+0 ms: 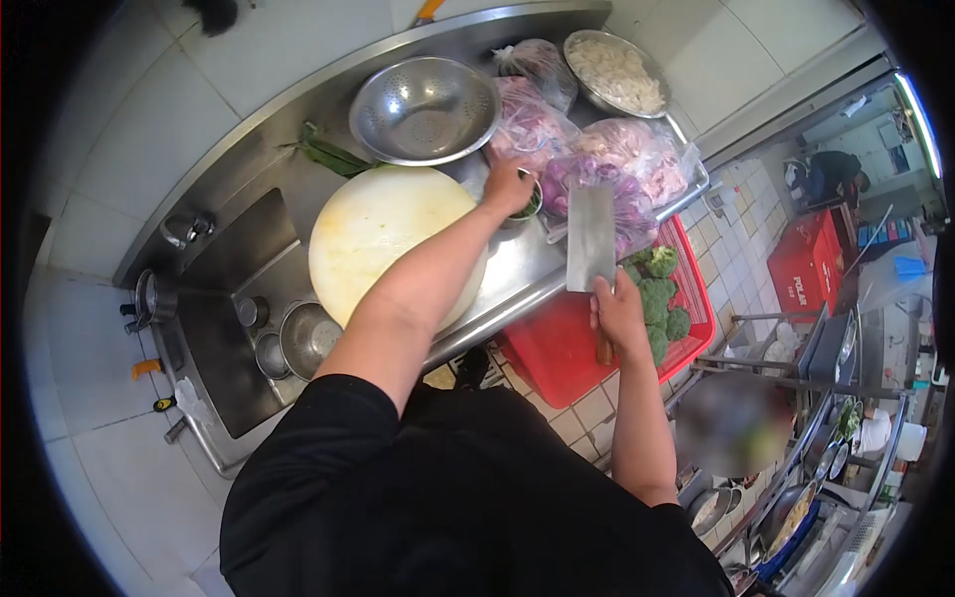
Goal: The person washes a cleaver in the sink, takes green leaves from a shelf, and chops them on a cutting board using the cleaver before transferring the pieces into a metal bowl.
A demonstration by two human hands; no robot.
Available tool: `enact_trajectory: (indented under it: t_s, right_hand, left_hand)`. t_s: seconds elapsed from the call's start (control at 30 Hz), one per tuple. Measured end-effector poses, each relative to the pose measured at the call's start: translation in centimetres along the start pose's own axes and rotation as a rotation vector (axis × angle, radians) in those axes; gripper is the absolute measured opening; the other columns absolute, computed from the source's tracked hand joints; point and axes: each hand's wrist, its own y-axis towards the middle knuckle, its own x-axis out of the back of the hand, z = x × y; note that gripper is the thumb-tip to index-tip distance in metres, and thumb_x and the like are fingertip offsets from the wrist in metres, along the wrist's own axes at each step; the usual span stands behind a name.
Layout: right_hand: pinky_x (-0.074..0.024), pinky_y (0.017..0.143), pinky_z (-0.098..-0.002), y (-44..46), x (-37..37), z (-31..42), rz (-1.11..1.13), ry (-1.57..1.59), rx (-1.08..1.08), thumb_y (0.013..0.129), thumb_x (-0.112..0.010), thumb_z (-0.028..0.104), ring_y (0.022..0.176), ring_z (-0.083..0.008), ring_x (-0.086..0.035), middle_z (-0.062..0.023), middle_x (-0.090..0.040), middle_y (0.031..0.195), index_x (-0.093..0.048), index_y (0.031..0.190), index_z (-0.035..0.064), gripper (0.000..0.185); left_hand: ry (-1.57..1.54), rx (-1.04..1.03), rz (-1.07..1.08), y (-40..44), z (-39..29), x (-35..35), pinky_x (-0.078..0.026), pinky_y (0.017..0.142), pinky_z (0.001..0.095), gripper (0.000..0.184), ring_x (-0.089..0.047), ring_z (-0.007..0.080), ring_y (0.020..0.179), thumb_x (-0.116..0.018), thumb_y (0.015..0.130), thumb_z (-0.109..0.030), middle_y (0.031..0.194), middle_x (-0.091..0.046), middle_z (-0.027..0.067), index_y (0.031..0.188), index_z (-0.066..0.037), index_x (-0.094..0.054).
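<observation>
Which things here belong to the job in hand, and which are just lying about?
Part of the job, it seems:
cleaver, held in the right hand
cup of greens, at the left hand
board, probably, under the left forearm

Apparently just lying about:
colander
bags
broccoli
crate
pan

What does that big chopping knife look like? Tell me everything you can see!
The big chopping knife has a wide, flat, rectangular blade that looks like grey metal and a brown handle that may be wood. The right hand grips it, hiding much of the handle. Its blade points away from the person and, in this view, covers part of a bag of purple food. I can't tell whether they touch.
</observation>
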Motion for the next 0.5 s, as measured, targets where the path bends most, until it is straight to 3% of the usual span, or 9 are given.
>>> enact_trajectory:
  t_s: [0.03, 0.17, 0.23, 0.33, 0.4, 0.5]
  right_hand:
    - [-0.0405, 0.039, -0.0281, -0.8, 1.0, -0.9, -0.01, 0.004, -0.014, 0.1, -0.052, 0.014, 0.042, -0.0125, -0.048, -0.0025, -0.051, 0.062, -0.051, 0.098, 0.0026, 0.012]
    - [-0.0398, 0.039, -0.0265, -4.9, 3.5, -3.7, -0.06, 0.027, -0.038, 0.102, -0.05, 0.013, 0.042, -0.0112, -0.048, -0.0018, -0.05, 0.062, -0.05, 0.098, 0.004, 0.01]
    - [-0.0398, 0.039, -0.0262, -6.5, 3.8, -5.5, -0.098, 0.095, -0.102, 0.102, -0.05, 0.013, 0.042, -0.0109, -0.047, -0.0014, -0.049, 0.062, -0.049, 0.099, 0.004, 0.01]
    - [-0.0402, 0.039, -0.0258, -7.8, 3.6, -7.3, -0.12, 0.141, -0.145, 0.103, -0.049, 0.014, 0.042, -0.0104, -0.047, -0.001, -0.049, 0.063, -0.05, 0.106, 0.0029, 0.011]
    - [-0.0407, 0.039, -0.0258, -8.5, 3.6, -8.3, -0.14, 0.146, -0.151, 0.103, -0.049, 0.013, 0.042, -0.0101, -0.047, -0.0008, -0.049, 0.063, -0.051, 0.117, 0.0014, 0.019]
    - [-0.0382, 0.038, -0.0241, -9.2, 3.3, -7.9, -0.164, 0.133, -0.182, 0.103, -0.05, 0.015, 0.041, -0.0095, -0.045, -0.0002, -0.048, 0.062, -0.053, 0.104, 0.0042, 0.011]
  left_hand:
    - [0.007, -0.128, -0.109, 0.0, 1.3, -0.1, -0.048, 0.094, 0.0461, 0.021, -0.061, 0.04, 0.107, -0.063, 0.086, -0.018, 0.114, -0.066, 0.0214, 0.101, -0.004, -0.07]
    - [0.292, -0.17, 0.178, -2.4, 0.1, 4.1, -0.047, 0.091, 0.048, 0.02, -0.064, 0.0374, 0.098, -0.057, 0.084, -0.009, 0.101, -0.07, 0.0192, 0.097, -0.006, -0.073]
    - [0.625, -0.157, 0.63, -4.4, -0.9, 5.1, -0.048, 0.086, 0.0479, 0.02, -0.064, 0.0347, 0.098, -0.056, 0.084, -0.006, 0.095, -0.069, 0.0166, 0.092, -0.009, -0.074]
    - [0.527, -0.295, 0.532, -7.3, 0.7, 4.2, -0.047, 0.09, 0.0448, 0.022, -0.065, 0.0316, 0.099, -0.056, 0.085, -0.005, 0.094, -0.071, 0.0144, 0.092, -0.012, -0.075]
    - [0.534, -0.28, 0.578, -9.0, 0.1, 4.2, -0.045, 0.093, 0.0439, 0.021, -0.065, 0.0305, 0.1, -0.057, 0.085, -0.006, 0.095, -0.071, 0.0132, 0.094, -0.012, -0.075]
    - [0.497, -0.265, 0.655, -10.9, -0.3, 4.9, -0.043, 0.097, 0.0425, 0.017, -0.063, 0.0307, 0.1, -0.065, 0.083, -0.012, 0.094, -0.072, 0.0103, 0.096, -0.012, -0.076]
